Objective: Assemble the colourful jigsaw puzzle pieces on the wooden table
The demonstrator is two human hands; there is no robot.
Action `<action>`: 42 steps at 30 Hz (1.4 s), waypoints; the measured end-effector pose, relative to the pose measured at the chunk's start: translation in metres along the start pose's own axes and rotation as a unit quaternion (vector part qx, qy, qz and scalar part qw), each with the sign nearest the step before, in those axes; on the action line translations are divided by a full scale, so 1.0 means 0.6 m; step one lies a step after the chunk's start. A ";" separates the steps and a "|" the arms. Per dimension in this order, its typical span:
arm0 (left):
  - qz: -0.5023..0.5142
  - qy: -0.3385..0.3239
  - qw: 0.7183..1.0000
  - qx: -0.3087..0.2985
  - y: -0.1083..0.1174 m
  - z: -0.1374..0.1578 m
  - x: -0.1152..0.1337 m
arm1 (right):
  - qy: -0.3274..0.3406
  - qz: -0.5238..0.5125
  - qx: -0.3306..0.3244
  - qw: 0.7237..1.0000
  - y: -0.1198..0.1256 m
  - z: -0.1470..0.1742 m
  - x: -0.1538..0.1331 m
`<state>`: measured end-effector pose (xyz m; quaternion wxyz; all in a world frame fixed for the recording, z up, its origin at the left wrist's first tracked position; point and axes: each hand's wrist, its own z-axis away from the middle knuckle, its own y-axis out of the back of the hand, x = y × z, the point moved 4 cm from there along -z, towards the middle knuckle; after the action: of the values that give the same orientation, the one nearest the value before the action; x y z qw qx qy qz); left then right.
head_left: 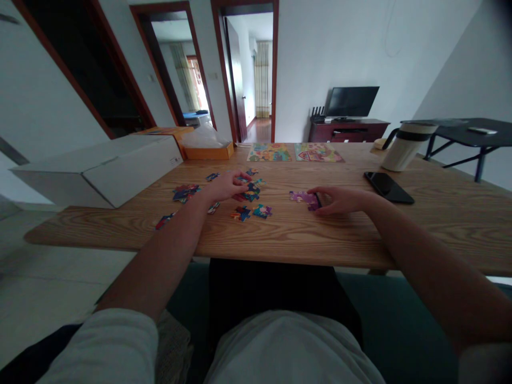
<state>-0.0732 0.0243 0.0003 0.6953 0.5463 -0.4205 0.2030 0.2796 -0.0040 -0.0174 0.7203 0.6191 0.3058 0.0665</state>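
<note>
Over a loose group of jigsaw puzzle pieces, my left hand (pixel 227 186) reaches with its fingers curved and apart. Some dark blue and green pieces (pixel 253 191) lie at its fingertips, and parts of others are hidden beneath it. Orange-red pieces (pixel 241 214) and a teal and purple piece (pixel 263 211) lie nearer to me. My right hand (pixel 338 200) has thumb and forefinger at the right edge of joined purple puzzle pieces (pixel 303 197), which lie flat on the table. Further pieces (pixel 186 192) are left of my left forearm.
A wooden table (pixel 280 240) carries a white box (pixel 120 165) at left and an orange tray (pixel 210 152) holding a plastic bag. Two picture sheets (pixel 270 152) lie at the far edge. A black phone (pixel 388 186) and a white mug (pixel 408 149) are at right.
</note>
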 end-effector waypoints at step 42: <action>-0.098 -0.057 0.987 0.114 -0.002 -0.006 0.020 | -0.021 0.004 -0.013 1.000 0.005 0.002 -0.007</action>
<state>-0.0642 0.0252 0.0092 0.6198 0.6711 -0.3784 0.1491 0.2779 -0.0063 -0.0130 0.7340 0.6124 0.2875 0.0600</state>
